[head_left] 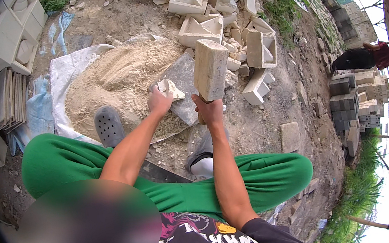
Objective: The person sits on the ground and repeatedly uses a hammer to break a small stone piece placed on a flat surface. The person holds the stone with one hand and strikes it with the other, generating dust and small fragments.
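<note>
My right hand (pixel 211 110) is closed round the handle of a mallet (pixel 211 70) with a big, pale rectangular head, held up in front of me. To its left, my left hand (pixel 158 102) grips a broken cream-coloured block piece (pixel 174 91) over a flat grey slab (pixel 186 109). The mallet head stands apart from the piece. Beside the slab spreads a heap of crushed, sandy powder (pixel 115 78) on a white woven sheet (pixel 57 75).
Broken hollow blocks (pixel 201 29) and rubble lie beyond the slab to the right. Stacked pale blocks (pixel 11 35) and leaning thin plates (pixel 5 102) stand at left. Far right, a person (pixel 365 57) is near stacked grey blocks (pixel 343 94). My clogs (pixel 108 125) flank the slab.
</note>
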`<state>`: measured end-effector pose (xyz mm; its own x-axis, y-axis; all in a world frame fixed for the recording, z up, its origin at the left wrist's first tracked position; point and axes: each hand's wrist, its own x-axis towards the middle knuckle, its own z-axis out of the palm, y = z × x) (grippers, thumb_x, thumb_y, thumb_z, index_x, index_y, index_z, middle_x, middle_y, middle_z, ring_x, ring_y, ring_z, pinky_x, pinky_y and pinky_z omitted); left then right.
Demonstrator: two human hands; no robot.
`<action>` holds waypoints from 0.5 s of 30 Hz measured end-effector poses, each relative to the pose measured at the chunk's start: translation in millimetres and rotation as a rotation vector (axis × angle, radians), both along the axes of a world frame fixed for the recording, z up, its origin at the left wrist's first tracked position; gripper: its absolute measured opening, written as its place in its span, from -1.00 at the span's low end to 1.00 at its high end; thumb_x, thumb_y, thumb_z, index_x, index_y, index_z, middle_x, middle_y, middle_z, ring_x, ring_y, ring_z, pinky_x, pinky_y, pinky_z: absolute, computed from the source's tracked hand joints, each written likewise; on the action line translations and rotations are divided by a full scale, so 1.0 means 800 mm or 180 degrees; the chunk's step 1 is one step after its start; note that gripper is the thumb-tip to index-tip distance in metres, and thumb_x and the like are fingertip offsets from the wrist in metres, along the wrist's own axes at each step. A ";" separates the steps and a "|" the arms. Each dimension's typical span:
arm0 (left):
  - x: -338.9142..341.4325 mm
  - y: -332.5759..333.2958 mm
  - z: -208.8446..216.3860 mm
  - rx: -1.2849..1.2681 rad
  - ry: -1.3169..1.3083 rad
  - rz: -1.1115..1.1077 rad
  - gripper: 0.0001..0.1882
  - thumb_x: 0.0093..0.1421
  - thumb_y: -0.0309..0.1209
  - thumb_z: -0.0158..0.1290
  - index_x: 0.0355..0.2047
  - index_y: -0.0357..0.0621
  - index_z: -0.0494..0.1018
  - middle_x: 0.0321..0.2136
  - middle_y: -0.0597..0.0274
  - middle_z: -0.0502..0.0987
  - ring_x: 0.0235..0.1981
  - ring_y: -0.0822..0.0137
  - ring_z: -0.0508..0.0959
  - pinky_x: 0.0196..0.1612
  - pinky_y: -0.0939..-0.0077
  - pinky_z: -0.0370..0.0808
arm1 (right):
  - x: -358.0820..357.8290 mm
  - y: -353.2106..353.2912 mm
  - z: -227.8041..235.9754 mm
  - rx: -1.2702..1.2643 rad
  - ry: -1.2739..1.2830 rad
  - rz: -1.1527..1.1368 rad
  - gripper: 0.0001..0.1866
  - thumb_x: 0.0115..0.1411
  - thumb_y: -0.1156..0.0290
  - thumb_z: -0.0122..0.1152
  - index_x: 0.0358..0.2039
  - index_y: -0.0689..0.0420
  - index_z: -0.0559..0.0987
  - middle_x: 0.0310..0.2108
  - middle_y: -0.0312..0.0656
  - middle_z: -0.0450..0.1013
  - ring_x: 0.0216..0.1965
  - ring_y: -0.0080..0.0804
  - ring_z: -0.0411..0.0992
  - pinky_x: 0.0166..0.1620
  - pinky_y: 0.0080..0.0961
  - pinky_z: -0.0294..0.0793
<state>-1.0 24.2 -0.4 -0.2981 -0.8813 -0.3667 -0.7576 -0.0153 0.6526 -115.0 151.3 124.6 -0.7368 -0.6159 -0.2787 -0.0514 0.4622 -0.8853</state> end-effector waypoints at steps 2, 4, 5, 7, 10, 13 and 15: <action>-0.009 -0.001 0.010 0.0137 -0.0077 0.0000 -0.17 0.05 -0.01 0.23 0.17 -0.35 0.27 -0.02 -0.30 0.49 0.00 -0.17 0.54 0.10 0.06 0.47 | 0.008 0.015 -0.046 0.0042 0.0205 -0.0094 -0.72 0.02 0.31 0.40 -0.34 0.24 0.60 -0.57 -0.15 0.53 -0.55 -0.38 0.52 -0.41 -0.31 0.48; -0.015 -0.001 0.016 0.0226 -0.0124 0.0024 -0.19 0.03 -0.01 0.23 0.16 -0.32 0.30 -0.03 -0.27 0.51 0.00 -0.15 0.55 0.09 0.08 0.47 | 0.021 0.043 -0.105 0.0737 0.0405 0.0074 -0.63 -0.04 0.17 0.39 -0.29 0.18 0.67 -0.43 -0.02 0.61 -0.37 -0.19 0.61 -0.25 -0.25 0.54; -0.013 -0.002 0.013 0.0255 -0.0137 0.0095 -0.20 0.02 -0.01 0.22 0.15 -0.29 0.33 -0.04 -0.24 0.54 0.00 -0.13 0.56 0.09 0.10 0.47 | 0.031 0.048 -0.113 0.1296 0.0530 0.0196 -0.59 -0.06 0.13 0.40 -0.27 0.16 0.69 -0.37 0.01 0.63 -0.30 -0.14 0.63 -0.18 -0.24 0.55; -0.016 -0.002 0.012 0.0224 -0.0145 0.0159 -0.22 0.01 -0.01 0.20 0.15 -0.25 0.35 -0.06 -0.20 0.57 0.00 -0.10 0.57 0.08 0.12 0.48 | 0.033 0.053 -0.126 0.1323 0.0087 -0.0104 -0.62 -0.06 0.15 0.40 -0.32 0.18 0.68 -0.45 -0.08 0.61 -0.46 -0.30 0.59 -0.33 -0.34 0.55; -0.015 -0.003 0.012 0.0247 -0.0184 0.0175 -0.19 0.01 0.00 0.19 0.18 -0.25 0.33 -0.04 -0.19 0.57 0.02 -0.10 0.57 0.10 0.13 0.47 | 0.022 0.048 -0.115 0.1360 0.0251 -0.0058 -0.64 -0.07 0.18 0.40 -0.35 0.20 0.67 -0.53 -0.12 0.59 -0.56 -0.38 0.57 -0.42 -0.39 0.54; -0.012 -0.014 0.023 0.0520 -0.0213 0.0053 -0.11 0.00 -0.01 0.19 0.26 -0.25 0.24 0.06 -0.21 0.51 0.10 -0.10 0.52 0.16 0.15 0.43 | 0.005 0.029 -0.060 0.0981 0.0346 0.0060 -0.68 -0.04 0.25 0.38 -0.38 0.26 0.66 -0.55 -0.11 0.59 -0.60 -0.39 0.56 -0.46 -0.40 0.53; -0.011 -0.015 0.027 0.0503 -0.0179 0.0016 -0.05 0.00 -0.01 0.19 0.32 -0.25 0.17 0.13 -0.21 0.47 0.16 -0.08 0.48 0.21 0.17 0.39 | -0.002 0.015 -0.034 0.0726 0.0485 0.0155 -0.70 -0.02 0.28 0.37 -0.39 0.28 0.65 -0.56 -0.12 0.58 -0.60 -0.40 0.56 -0.47 -0.41 0.52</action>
<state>-9.6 11.8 20.9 -0.2691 -0.8126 -0.5170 -0.7925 -0.1182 0.5983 -116.4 163.0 97.3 -0.7520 -0.5856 -0.3025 -0.2028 0.6423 -0.7391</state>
